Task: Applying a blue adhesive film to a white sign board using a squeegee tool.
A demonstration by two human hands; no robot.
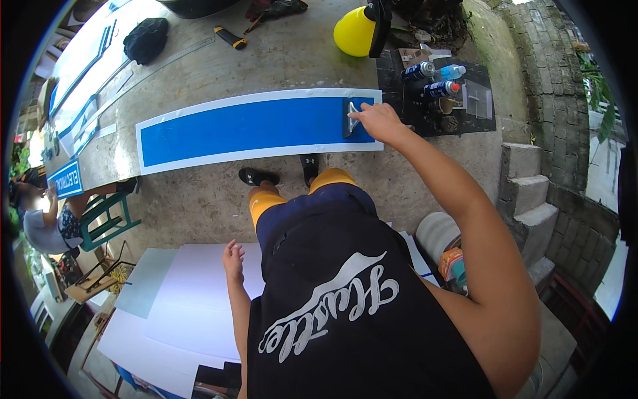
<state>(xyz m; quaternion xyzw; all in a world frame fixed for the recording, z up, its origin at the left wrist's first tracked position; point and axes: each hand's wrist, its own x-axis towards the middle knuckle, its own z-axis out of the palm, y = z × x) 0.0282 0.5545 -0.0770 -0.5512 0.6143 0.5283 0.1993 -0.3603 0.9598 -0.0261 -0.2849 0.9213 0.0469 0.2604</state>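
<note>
A long blue panel [252,131] with a white border lies along the near edge of the table. Near its right end my right hand [380,124] grips a squeegee [347,118] with a dark blade and a metal handle. The blade rests on the blue surface, set crosswise to the strip. My left hand [233,261] hangs low at my side, away from the table, with its fingers loosely apart and nothing in them.
On the table [286,66] lie a yellow-and-black utility knife [230,38], a metal ruler [176,53] and a black cloth [146,40]. A yellow spray bottle [353,33] and spray cans [419,71] stand right. A seated person [50,219] holds a blue sign at left. White sheets [193,299] lie behind me.
</note>
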